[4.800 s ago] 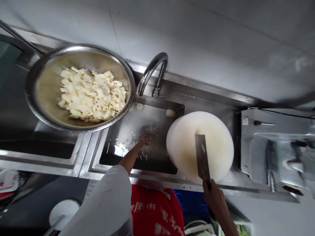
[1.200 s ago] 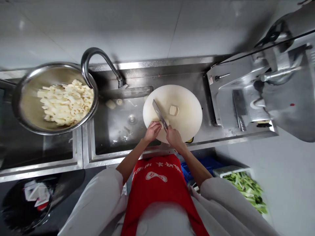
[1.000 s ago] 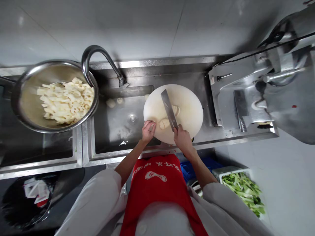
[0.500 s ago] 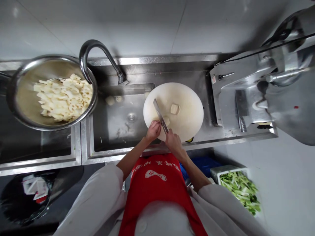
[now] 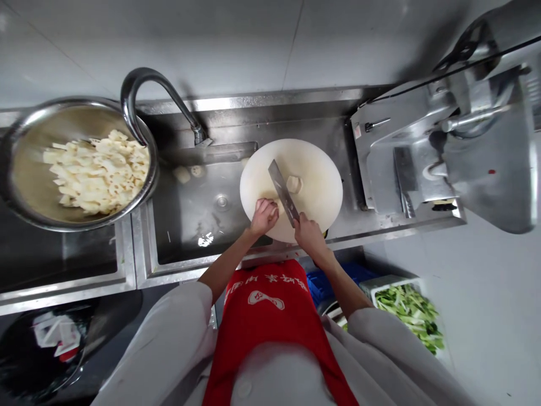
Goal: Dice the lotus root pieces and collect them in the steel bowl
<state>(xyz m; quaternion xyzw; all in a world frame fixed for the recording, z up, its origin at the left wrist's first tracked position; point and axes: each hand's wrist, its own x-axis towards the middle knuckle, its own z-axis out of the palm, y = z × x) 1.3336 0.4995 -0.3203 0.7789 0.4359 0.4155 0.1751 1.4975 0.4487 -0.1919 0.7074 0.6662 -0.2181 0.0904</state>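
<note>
My right hand [image 5: 310, 235] is wrapped round the handle of a cleaver [image 5: 282, 189], its blade pointing up and left over a round white cutting board [image 5: 325, 194]. Left of the blade, my left hand [image 5: 265, 216] has its fingers curled on a pale piece of lotus root, mostly covered by them. Another peeled piece of lotus root [image 5: 295, 184] lies on the board just right of the blade. The board rests at the right side of the sink.
A large steel bowl [image 5: 31, 211] of sliced lotus root [image 5: 99, 172] stands at left under a curved faucet [image 5: 164, 84]. Lotus root pieces [image 5: 182, 174] lie in the sink [image 5: 177, 225]. A second cleaver [image 5: 404, 177] rests on a machine at right; a crate of cut greens [image 5: 408, 316] sits below.
The cleaver has moved right, away from my left fingers, with my right hand. My left hand has shifted slightly up onto the board. The whole view has drifted a little.
</note>
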